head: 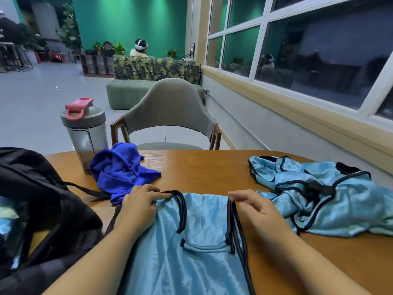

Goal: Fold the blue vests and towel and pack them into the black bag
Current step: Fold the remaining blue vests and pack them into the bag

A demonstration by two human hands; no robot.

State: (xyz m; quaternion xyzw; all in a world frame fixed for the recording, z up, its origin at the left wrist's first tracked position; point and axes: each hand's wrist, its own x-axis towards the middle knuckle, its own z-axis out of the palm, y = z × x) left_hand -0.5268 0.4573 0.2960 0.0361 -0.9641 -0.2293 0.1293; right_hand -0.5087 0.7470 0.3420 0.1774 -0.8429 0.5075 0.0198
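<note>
Green walls and a long white-framed window (pixel 297 50) surround the round wooden desk (pixel 202 167) you sit at, with a grey upholstered chair (pixel 170 107) pushed in on its far side. Directly in front of you a light blue mesh vest with dark navy trim (pixel 191 252) lies spread flat on the desk, neckline pointing away from you. Your left hand (pixel 138 207) lies on its left shoulder strap, fingers curled and pinching the trim at the top. Your right hand (pixel 257 207) hovers just beside the right strap with its fingers relaxed and loosely extended, holding nothing. To your right, a crumpled heap of more light blue vests (pixel 323 194) lies on the desk, apart from the flat one. A rumpled royal-blue towel (pixel 121 171) sits just beyond your left hand, touching a grey shaker bottle with a pink lid (pixel 85 133). At the left edge the black fabric bag (pixel 42 209) stands unzipped, something pale blue showing inside.
</note>
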